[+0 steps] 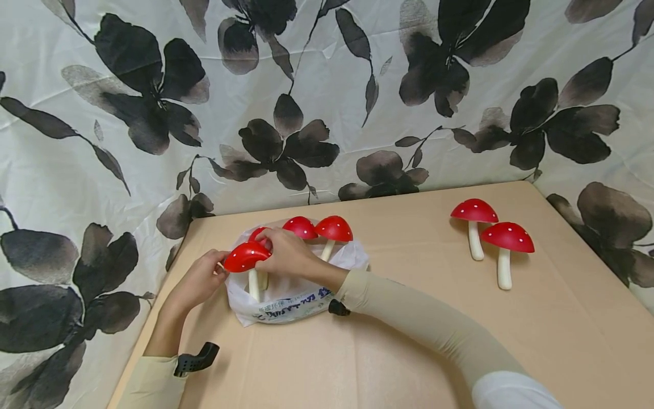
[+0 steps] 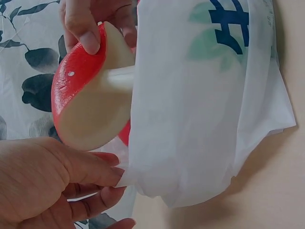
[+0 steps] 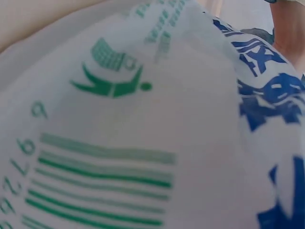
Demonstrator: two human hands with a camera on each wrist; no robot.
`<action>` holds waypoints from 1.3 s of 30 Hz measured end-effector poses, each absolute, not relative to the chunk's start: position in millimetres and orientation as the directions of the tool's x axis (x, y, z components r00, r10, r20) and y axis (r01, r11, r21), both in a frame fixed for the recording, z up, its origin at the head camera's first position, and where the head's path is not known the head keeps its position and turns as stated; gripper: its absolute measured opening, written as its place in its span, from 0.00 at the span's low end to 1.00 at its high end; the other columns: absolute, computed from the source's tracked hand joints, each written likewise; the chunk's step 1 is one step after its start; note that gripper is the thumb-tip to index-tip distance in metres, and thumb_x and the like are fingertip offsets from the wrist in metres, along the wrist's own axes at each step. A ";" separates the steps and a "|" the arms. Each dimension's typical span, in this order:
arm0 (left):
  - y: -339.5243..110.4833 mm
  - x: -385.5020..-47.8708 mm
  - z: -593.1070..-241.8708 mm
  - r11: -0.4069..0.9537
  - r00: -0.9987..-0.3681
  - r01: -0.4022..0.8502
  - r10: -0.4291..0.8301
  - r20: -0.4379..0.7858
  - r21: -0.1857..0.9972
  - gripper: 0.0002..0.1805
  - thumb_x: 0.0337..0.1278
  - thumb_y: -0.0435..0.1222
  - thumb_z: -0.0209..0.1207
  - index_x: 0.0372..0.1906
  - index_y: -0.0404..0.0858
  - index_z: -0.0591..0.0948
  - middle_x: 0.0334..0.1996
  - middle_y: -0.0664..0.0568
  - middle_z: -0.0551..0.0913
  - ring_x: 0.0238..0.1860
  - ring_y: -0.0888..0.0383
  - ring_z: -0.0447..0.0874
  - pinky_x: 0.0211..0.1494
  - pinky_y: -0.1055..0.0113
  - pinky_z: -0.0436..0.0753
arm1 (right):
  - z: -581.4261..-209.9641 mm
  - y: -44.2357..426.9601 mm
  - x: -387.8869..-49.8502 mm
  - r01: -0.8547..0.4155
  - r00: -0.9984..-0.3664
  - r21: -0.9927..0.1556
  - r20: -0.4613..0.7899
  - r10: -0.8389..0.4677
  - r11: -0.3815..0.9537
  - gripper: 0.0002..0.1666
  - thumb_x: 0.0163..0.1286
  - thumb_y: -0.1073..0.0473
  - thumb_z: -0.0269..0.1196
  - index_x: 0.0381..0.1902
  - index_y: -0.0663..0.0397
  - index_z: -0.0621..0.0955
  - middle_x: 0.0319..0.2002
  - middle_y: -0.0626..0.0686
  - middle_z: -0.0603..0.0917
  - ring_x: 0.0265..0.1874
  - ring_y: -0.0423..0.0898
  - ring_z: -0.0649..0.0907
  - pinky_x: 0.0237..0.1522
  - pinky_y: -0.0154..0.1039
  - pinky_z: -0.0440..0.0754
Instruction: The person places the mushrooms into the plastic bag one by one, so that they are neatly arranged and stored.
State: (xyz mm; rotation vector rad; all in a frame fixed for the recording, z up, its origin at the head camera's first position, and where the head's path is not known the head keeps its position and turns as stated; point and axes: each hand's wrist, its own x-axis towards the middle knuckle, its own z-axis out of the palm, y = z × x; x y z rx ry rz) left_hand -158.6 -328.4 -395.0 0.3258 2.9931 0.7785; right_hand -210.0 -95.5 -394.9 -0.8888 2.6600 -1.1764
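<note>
The mushroom (image 1: 244, 257) is at the left side of the bag (image 1: 293, 309), its red, white-spotted cap upward and slightly tilted, its pale stem pointing down inside the mouth. The right hand (image 1: 288, 253) reaches across the bag and pinches the cap's edge, the thumb on the red top and fingers on the pale underside in the left wrist view. The left hand (image 1: 201, 278) is just beside that cap; its thumb and forefinger pinch the bag's rim, while the other fingers are bent and slightly apart. Three more mushrooms are in the bag: one (image 1: 259, 233) is partly hidden behind the right hand, and two, a rear one (image 1: 300, 227) and a tilted one (image 1: 334, 228), are close together near the far right rim. The bag is white, thin plastic with blue lettering and green print, including a barcode (image 3: 100, 181) in the right wrist view. It sits on the pale table (image 1: 409, 267), toward the left. Well apart, on the table's right, lie two mushrooms, the farther (image 1: 474, 211) just beside the nearer (image 1: 508, 237). Beige sleeves (image 1: 409, 312) cover both forearms, with a black mount (image 1: 196, 359) at the left wrist. Behind hangs a white cloth (image 1: 378, 139) with dark flowers.
</note>
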 end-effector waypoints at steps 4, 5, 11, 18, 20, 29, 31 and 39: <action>-328.6 -158.9 -396.0 0.848 -0.976 0.205 0.218 0.031 0.488 0.22 0.54 0.18 0.58 0.56 0.23 0.80 0.40 0.41 0.80 0.37 0.51 0.77 0.41 0.63 0.80 | -396.0 -96.4 -205.8 -0.459 -0.814 -0.708 0.093 -0.573 0.537 0.32 0.55 0.51 0.75 0.57 0.50 0.80 0.44 0.46 0.85 0.37 0.38 0.80 0.34 0.27 0.80; -328.3 -158.8 -396.1 0.846 -0.974 0.211 0.223 0.033 0.489 0.22 0.54 0.19 0.58 0.56 0.23 0.80 0.40 0.40 0.81 0.37 0.51 0.77 0.41 0.63 0.81 | -396.5 -96.5 -205.0 -0.450 -0.811 -0.710 0.072 -0.581 0.541 0.31 0.55 0.50 0.75 0.57 0.50 0.79 0.44 0.46 0.85 0.37 0.38 0.80 0.34 0.27 0.80; -327.7 -158.3 -398.3 0.839 -0.971 0.220 0.236 0.032 0.497 0.22 0.54 0.18 0.60 0.57 0.23 0.79 0.42 0.39 0.81 0.40 0.49 0.79 0.45 0.57 0.84 | -396.8 -96.1 -205.0 -0.439 -0.797 -0.705 0.018 -0.604 0.558 0.34 0.56 0.48 0.76 0.60 0.49 0.80 0.49 0.45 0.86 0.41 0.38 0.81 0.36 0.27 0.81; -333.4 -154.5 -399.8 0.841 -0.973 0.192 0.229 -0.011 0.506 0.23 0.55 0.20 0.60 0.58 0.22 0.78 0.45 0.36 0.82 0.42 0.47 0.81 0.47 0.51 0.85 | -395.7 -92.9 -208.0 -0.433 -0.778 -0.731 0.006 -0.629 0.528 0.36 0.58 0.47 0.76 0.63 0.50 0.81 0.54 0.47 0.86 0.50 0.42 0.84 0.45 0.28 0.82; -335.4 -154.2 -401.1 0.842 -0.974 0.175 0.223 -0.033 0.510 0.24 0.56 0.20 0.59 0.60 0.22 0.77 0.47 0.36 0.82 0.43 0.47 0.81 0.48 0.52 0.86 | -395.8 -91.1 -208.6 -0.431 -0.774 -0.735 0.002 -0.633 0.524 0.35 0.58 0.47 0.76 0.62 0.50 0.81 0.54 0.47 0.86 0.50 0.42 0.84 0.45 0.28 0.82; -339.5 -153.4 -404.1 0.816 -0.972 0.187 0.234 -0.017 0.547 0.25 0.57 0.20 0.58 0.62 0.26 0.77 0.40 0.42 0.83 0.39 0.50 0.81 0.42 0.68 0.83 | -397.5 -82.8 -212.7 -0.401 -0.766 -0.775 -0.008 -0.642 0.488 0.29 0.62 0.55 0.75 0.60 0.52 0.82 0.52 0.50 0.86 0.49 0.44 0.85 0.43 0.27 0.82; -341.0 -153.4 -405.2 0.800 -0.973 0.180 0.232 -0.017 0.572 0.26 0.57 0.20 0.58 0.63 0.28 0.77 0.38 0.44 0.82 0.38 0.51 0.80 0.40 0.71 0.82 | -396.8 -80.7 -213.4 -0.392 -0.765 -0.785 -0.012 -0.644 0.479 0.28 0.62 0.56 0.75 0.59 0.52 0.82 0.52 0.50 0.87 0.49 0.43 0.85 0.42 0.27 0.82; -348.4 -154.8 -409.6 0.745 -0.972 0.172 0.235 -0.012 0.645 0.27 0.57 0.19 0.57 0.64 0.30 0.77 0.35 0.42 0.81 0.36 0.52 0.78 0.38 0.71 0.81 | -387.2 -63.2 -213.4 -0.414 -0.734 -0.790 -0.003 -0.679 0.452 0.27 0.63 0.59 0.73 0.60 0.54 0.82 0.55 0.53 0.86 0.49 0.45 0.86 0.40 0.30 0.84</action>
